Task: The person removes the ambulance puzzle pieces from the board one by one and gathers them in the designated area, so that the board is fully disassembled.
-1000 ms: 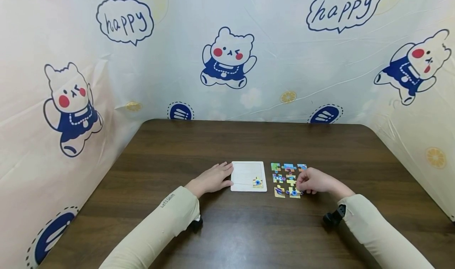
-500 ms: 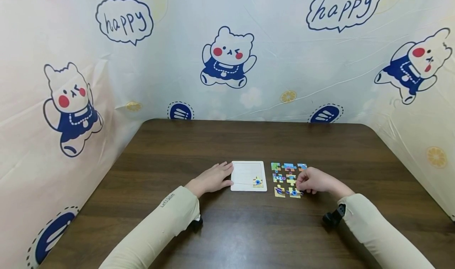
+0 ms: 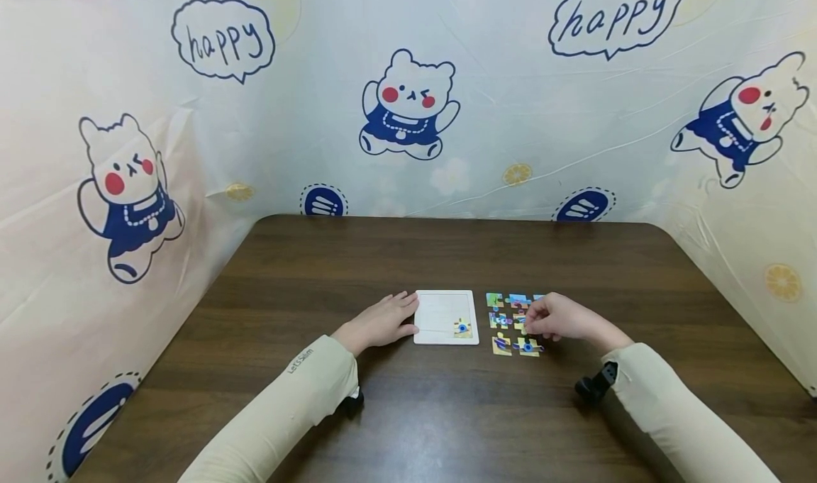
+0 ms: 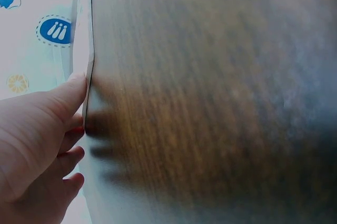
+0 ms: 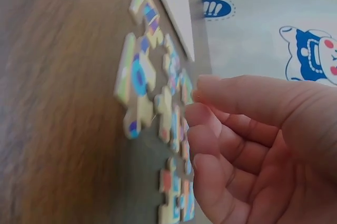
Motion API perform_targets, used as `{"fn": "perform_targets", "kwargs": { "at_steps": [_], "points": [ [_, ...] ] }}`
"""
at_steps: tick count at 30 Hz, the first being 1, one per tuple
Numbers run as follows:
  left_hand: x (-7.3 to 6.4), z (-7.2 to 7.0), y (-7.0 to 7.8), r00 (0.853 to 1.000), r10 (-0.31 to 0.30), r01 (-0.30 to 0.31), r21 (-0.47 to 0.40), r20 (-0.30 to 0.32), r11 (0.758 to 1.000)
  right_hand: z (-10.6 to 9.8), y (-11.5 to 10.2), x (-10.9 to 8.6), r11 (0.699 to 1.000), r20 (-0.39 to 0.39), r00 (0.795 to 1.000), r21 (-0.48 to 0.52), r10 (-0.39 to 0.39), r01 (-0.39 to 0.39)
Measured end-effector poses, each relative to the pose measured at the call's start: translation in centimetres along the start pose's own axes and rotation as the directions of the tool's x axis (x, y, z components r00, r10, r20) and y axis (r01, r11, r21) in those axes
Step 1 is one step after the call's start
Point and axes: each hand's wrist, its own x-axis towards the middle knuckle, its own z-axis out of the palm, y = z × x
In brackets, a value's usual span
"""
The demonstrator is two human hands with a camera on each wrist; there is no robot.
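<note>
A white square puzzle tray (image 3: 439,313) lies flat on the table, with one yellow-and-blue puzzle piece (image 3: 462,328) in its near right corner. My left hand (image 3: 381,320) rests at the tray's left edge, fingers extended; the left wrist view shows the thumb (image 4: 73,91) touching that edge. Right of the tray, several colourful jigsaw pieces (image 3: 501,345) lie in rows. Above their right side hovers my right hand (image 3: 563,318), its fingers loosely bent. No piece shows between thumb and fingertips in the right wrist view. This hand hides part of the right-hand pieces from the head view.
The brown wooden table (image 3: 408,405) extends around the tray and pieces. A printed cloth (image 3: 485,114) with cartoon bears hangs behind and at the sides. A black wrist camera (image 3: 596,384) hangs under the right forearm.
My right hand has shifted slightly left and away from me, over the middle of the pieces, uncovering more of the near row. My left hand and the tray stay still.
</note>
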Motion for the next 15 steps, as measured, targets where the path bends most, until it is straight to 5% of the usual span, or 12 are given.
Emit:
{"fn": "perform_targets", "kwargs": {
  "at_steps": [15],
  "points": [
    [-0.2,0.0,0.1,1.0,0.0,0.0,-0.003,-0.006,1.0,1.3,-2.7,1.8,0.989,-0.032,0.991,0.074,-0.129,0.131]
  ]
}}
